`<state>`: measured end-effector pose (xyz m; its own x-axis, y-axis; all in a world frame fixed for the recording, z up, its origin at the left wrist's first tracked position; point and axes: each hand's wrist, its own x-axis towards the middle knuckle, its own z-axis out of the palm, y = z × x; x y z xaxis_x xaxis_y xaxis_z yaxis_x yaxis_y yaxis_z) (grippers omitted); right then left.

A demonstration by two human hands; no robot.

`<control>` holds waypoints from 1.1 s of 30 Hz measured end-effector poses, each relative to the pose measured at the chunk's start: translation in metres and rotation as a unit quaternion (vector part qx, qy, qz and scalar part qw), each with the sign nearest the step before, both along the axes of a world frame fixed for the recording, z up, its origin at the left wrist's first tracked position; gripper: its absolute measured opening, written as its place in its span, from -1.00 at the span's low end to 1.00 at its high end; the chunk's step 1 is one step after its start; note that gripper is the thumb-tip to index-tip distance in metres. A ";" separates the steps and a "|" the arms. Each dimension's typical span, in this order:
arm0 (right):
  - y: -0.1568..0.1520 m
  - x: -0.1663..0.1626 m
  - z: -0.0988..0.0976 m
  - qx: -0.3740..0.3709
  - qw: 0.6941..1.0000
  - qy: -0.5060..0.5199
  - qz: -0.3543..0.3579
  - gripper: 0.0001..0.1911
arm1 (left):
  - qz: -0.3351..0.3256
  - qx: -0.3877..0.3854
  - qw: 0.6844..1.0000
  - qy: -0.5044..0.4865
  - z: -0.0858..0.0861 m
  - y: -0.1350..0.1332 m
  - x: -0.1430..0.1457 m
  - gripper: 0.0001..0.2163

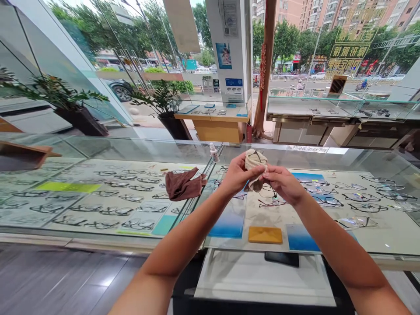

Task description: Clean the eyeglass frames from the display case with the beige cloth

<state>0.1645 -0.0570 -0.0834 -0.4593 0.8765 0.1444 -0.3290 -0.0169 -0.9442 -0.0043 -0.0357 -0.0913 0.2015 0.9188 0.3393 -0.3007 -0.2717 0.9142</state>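
Above the glass counter, my left hand (238,175) is closed round a crumpled beige cloth (256,159). A thin dark line, like part of a glasses frame, crosses the cloth; most of whatever lies inside is hidden. My right hand (284,183) pinches at the cloth's right edge, fingertips close against the left thumb. I cannot make out exactly what sits between those fingers. Left of the hands, a folded brown cloth (185,183) lies on the glass top. Beyond it stands a small white spray bottle (214,153).
Rows of glasses (138,188) fill the glass display counter (193,205) on both sides. A mustard-yellow case (265,235) is near its front edge, with a white drawer or shelf (262,278) below. Potted plants (78,118) and another display case (215,111) stand beyond, by the windows.
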 end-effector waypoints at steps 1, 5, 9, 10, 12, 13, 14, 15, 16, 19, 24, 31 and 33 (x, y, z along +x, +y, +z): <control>-0.001 -0.003 0.002 0.002 1.000 0.004 0.002 -0.74 | 0.022 0.011 1.000 0.003 0.003 -0.001 0.002 -0.53; -0.003 -0.008 0.013 0.017 1.000 0.011 0.008 -0.74 | 0.108 0.055 0.993 -0.016 0.019 -0.001 0.013 -0.48; 0.007 0.000 0.035 0.042 0.999 0.004 -0.011 -0.76 | 0.071 0.080 0.994 -0.020 0.048 0.013 0.017 -0.42; 0.010 0.003 0.042 0.048 0.999 0.004 -0.017 -0.76 | 0.045 0.080 0.996 -0.019 0.058 0.017 0.015 -0.42; 0.017 0.010 0.058 0.063 0.998 0.002 -0.023 -0.76 | 0.005 0.074 0.997 -0.015 0.077 0.026 0.009 -0.47; 0.020 0.014 0.066 0.072 0.997 0.004 -0.032 -0.77 | 0.021 0.075 0.997 -0.024 0.086 0.029 0.005 -0.51; 0.023 0.018 0.074 0.081 0.996 0.012 -0.043 -0.78 | 0.052 0.085 0.994 -0.042 0.094 0.031 0.000 -0.55; 0.025 0.021 0.081 0.094 0.994 0.022 -0.053 -0.79 | 0.085 0.098 0.990 -0.060 0.100 0.033 -0.004 -0.59; 0.026 0.023 0.087 0.108 0.992 0.034 -0.060 -0.80 | 0.117 0.111 0.984 -0.075 0.105 0.034 -0.009 -0.62; 0.028 0.027 0.097 0.145 0.986 0.061 -0.059 -0.81 | 0.165 0.126 0.976 -0.072 0.110 0.033 -0.019 -0.67; 0.028 0.025 0.097 0.132 0.987 0.072 -0.052 -0.82 | 0.169 0.109 0.979 -0.018 0.107 0.023 -0.022 -0.70; 0.030 0.029 0.092 0.100 0.994 0.025 -0.038 -0.80 | 0.155 0.114 0.981 0.003 0.107 0.016 -0.016 -0.79; 0.030 0.032 0.092 0.106 0.994 0.013 -0.028 -0.78 | 0.151 0.132 0.980 0.011 0.106 0.017 -0.017 -0.73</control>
